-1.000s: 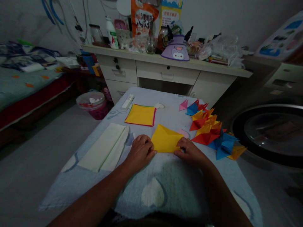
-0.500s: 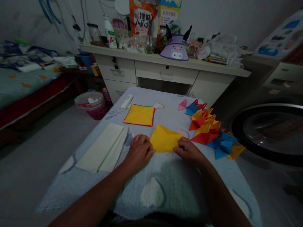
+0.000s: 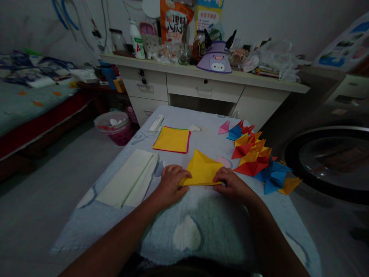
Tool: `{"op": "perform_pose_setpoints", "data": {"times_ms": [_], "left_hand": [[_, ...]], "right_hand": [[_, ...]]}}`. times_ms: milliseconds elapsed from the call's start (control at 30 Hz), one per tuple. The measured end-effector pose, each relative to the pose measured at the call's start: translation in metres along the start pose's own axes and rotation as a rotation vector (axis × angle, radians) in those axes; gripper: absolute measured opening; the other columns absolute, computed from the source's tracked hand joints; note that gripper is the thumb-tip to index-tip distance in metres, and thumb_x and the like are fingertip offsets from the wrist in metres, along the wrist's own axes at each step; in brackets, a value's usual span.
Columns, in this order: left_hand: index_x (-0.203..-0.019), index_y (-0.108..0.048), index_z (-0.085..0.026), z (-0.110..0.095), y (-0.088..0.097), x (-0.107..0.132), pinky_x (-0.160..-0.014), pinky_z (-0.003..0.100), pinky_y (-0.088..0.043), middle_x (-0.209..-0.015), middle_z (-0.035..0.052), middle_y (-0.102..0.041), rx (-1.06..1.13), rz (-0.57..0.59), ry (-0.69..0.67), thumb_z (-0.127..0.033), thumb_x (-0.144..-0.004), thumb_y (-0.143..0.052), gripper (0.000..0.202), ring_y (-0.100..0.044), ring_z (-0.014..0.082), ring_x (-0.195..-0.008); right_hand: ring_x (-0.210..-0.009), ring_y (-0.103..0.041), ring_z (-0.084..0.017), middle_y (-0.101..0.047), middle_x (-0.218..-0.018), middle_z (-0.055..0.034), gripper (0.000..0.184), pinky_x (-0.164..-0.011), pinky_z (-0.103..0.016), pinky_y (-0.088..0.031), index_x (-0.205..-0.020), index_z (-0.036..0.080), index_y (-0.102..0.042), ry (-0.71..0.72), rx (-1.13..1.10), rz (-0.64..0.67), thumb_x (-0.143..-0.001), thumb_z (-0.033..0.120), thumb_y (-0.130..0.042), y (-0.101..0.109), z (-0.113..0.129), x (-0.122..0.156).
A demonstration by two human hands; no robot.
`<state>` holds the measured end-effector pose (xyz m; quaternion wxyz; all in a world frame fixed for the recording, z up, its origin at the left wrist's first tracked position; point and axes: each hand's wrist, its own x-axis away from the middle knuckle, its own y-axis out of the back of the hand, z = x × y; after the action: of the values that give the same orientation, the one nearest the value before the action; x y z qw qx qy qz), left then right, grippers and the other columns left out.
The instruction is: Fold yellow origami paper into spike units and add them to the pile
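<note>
A partly folded sheet of yellow origami paper (image 3: 203, 171) lies on the cloth-covered table, with a pointed flap standing up at its far side. My left hand (image 3: 173, 182) pinches its near left corner between thumb and fingers. At the near right corner, my right hand (image 3: 232, 182) grips the paper the same way, thumb below and fingers on top. Just beyond is a squared stack of coloured paper (image 3: 172, 139), yellow uppermost with red and green edges showing. Folded paper cranes (image 3: 252, 154) in red, orange, blue and pink cluster to the right of my right hand.
A folded pale cloth or paper (image 3: 128, 177) lies left of my left hand. Farther back on the table is a small white box (image 3: 156, 124). Behind stands a white drawer desk (image 3: 204, 84) crowded with jars and bags. A washing machine (image 3: 331, 161) is at right, a pink bin (image 3: 115, 129) at left.
The near edge of the yellow paper has lifted slightly, and my left fingers have slid farther over its left corner. The whole view has shifted a little.
</note>
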<state>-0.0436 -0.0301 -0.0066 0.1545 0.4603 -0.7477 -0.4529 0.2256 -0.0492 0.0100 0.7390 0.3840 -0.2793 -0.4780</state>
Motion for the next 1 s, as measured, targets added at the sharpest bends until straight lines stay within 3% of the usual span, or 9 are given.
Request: {"op": "perform_pose_setpoints", "data": {"times_ms": [67, 233, 367, 567, 700, 867, 1000], "left_hand": [[-0.103, -0.064, -0.024, 0.0, 0.001, -0.002, -0.1, 0.047, -0.032, -0.104, 0.0043, -0.062, 0.028, 0.014, 0.012, -0.018, -0.076, -0.064, 0.028, -0.049, 0.0261, -0.111], [-0.119, -0.06, -0.022, 0.003, 0.002, -0.004, -0.102, 0.043, -0.038, -0.12, 0.0073, -0.058, 0.096, -0.003, -0.019, -0.017, -0.079, -0.061, 0.04, -0.049, 0.0245, -0.116], [-0.118, -0.061, -0.022, 0.005, -0.001, -0.005, -0.1, 0.041, -0.041, -0.119, 0.0072, -0.06, 0.116, -0.024, -0.031, -0.017, -0.082, -0.059, 0.036, -0.051, 0.0236, -0.115], [-0.112, -0.062, -0.018, 0.004, -0.004, -0.008, -0.096, 0.039, -0.043, -0.112, 0.0078, -0.062, 0.125, -0.056, -0.017, -0.017, -0.085, -0.056, 0.028, -0.054, 0.0222, -0.109], [-0.113, -0.062, -0.018, 0.003, -0.007, -0.008, -0.093, 0.04, -0.044, -0.108, 0.008, -0.062, 0.074, -0.068, -0.013, -0.019, -0.086, -0.053, 0.028, -0.055, 0.0227, -0.104], [-0.112, -0.063, -0.017, 0.0, -0.01, -0.008, -0.09, 0.041, -0.044, -0.103, 0.0087, -0.061, -0.042, -0.074, 0.016, -0.018, -0.084, -0.053, 0.029, -0.053, 0.0242, -0.099], [-0.113, -0.062, -0.018, -0.004, -0.01, -0.007, -0.089, 0.041, -0.043, -0.105, 0.0085, -0.059, -0.099, -0.079, 0.03, -0.017, -0.084, -0.053, 0.03, -0.051, 0.0244, -0.099]], "right_hand": [[-0.093, -0.05, -0.021, -0.058, -0.093, -0.0057, 0.007, -0.085, -0.035, -0.037, -0.083, 0.019, -0.067, 0.014, 0.021, -0.01, -0.077, 0.018, -0.07, -0.001, 0.002, -0.001], [-0.093, -0.05, -0.021, -0.059, -0.093, -0.0051, 0.007, -0.081, -0.032, -0.037, -0.078, 0.019, -0.064, 0.049, 0.038, -0.045, -0.075, 0.016, -0.07, -0.003, 0.009, -0.003], [-0.089, -0.052, -0.02, -0.061, -0.088, -0.0049, 0.002, -0.081, -0.033, -0.037, -0.079, 0.019, -0.065, 0.054, 0.031, -0.062, -0.079, 0.02, -0.067, -0.002, 0.014, -0.003], [-0.086, -0.055, -0.019, -0.062, -0.086, -0.0053, 0.016, -0.081, -0.033, -0.039, -0.081, 0.017, -0.065, 0.043, -0.02, -0.048, -0.088, 0.027, -0.054, -0.005, 0.012, -0.004], [-0.085, -0.054, -0.019, -0.06, -0.092, -0.0074, 0.017, -0.078, -0.031, -0.042, -0.084, 0.017, -0.064, -0.014, -0.008, -0.085, -0.088, 0.029, -0.053, -0.01, 0.011, -0.005], [-0.081, -0.052, -0.019, -0.055, -0.082, -0.0059, 0.023, -0.074, -0.031, -0.04, -0.066, 0.018, -0.054, -0.171, 0.119, -0.161, -0.081, 0.034, -0.062, -0.017, 0.011, -0.011], [-0.077, -0.052, -0.019, -0.053, -0.077, -0.0044, 0.026, -0.073, -0.031, -0.039, -0.062, 0.019, -0.051, -0.268, 0.164, -0.216, -0.079, 0.034, -0.063, -0.021, 0.011, -0.013]]}}
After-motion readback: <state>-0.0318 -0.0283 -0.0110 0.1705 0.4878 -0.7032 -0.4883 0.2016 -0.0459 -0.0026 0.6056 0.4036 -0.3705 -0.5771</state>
